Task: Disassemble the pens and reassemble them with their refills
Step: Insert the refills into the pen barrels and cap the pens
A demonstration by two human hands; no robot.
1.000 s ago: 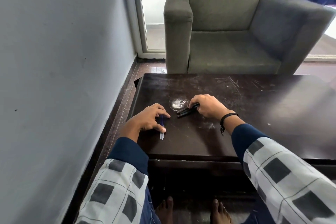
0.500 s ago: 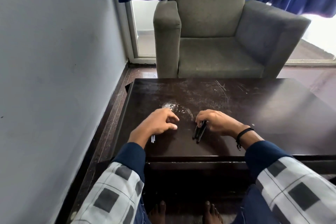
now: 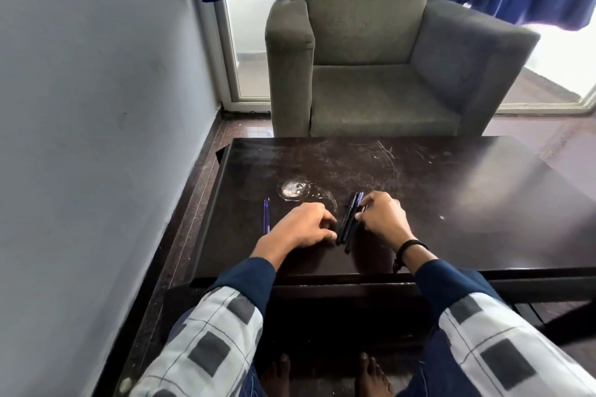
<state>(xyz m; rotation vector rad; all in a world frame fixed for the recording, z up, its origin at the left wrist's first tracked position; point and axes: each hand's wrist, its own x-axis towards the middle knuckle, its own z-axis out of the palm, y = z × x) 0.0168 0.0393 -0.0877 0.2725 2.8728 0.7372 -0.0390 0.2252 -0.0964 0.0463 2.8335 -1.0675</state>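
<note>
A small bundle of dark pens point(image 3: 349, 223) lies on the dark wooden table point(image 3: 451, 203), pointing away from me. My left hand point(image 3: 301, 226) touches the bundle's near end from the left with curled fingertips. My right hand point(image 3: 382, 217) pinches the bundle from the right near its middle. Thin blue refills point(image 3: 266, 215) lie side by side on the table, left of my left hand and apart from it.
A whitish round stain point(image 3: 293, 188) marks the table beyond the refills. A grey armchair point(image 3: 371, 68) stands right behind the table's far edge. A grey wall point(image 3: 96, 106) runs close along the left. My bare feet show under the near edge.
My left hand has let go of the refills and moved right to the pens. The pens now lie lengthwise between both hands, and the refills are uncovered.
</note>
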